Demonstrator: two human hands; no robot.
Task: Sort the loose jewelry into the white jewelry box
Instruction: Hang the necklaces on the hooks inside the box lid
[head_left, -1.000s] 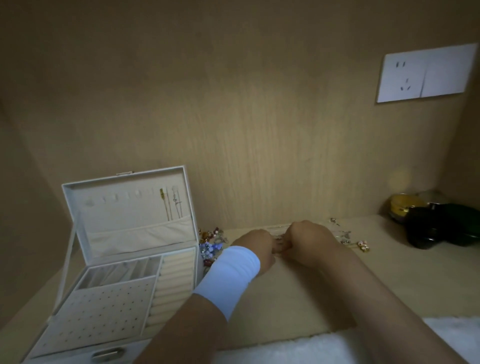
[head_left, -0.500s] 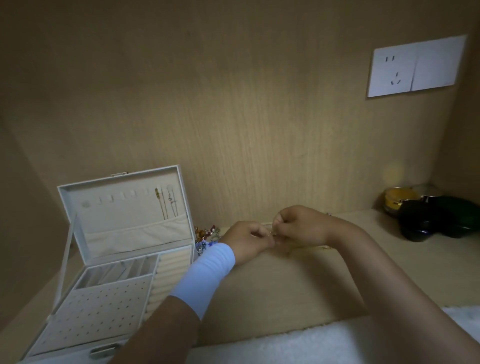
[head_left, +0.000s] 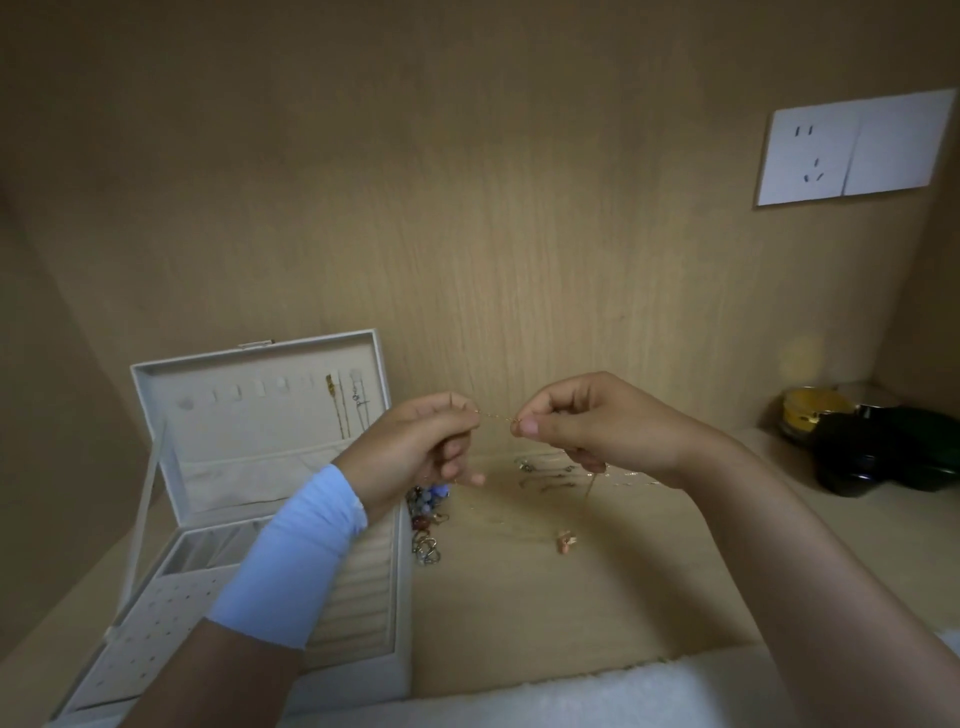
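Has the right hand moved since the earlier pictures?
Yes. The right hand, pinching the chain, rose off the desk, level with the white jewelry box lid.

A wooden desktop (head_left: 519, 613) carries an open white jewelry box (head_left: 402, 597) at left, with a heap of beads and rings (head_left: 427, 512) just beside its right wall. Thin chains (head_left: 550, 475) lie toward the back and a small orange piece (head_left: 565, 541) nearer. Dark containers (head_left: 872, 452) and a yellow-lidded jar (head_left: 810, 410) stand far right — fluffy white cloth (head_left: 545, 696) covers the near edge.
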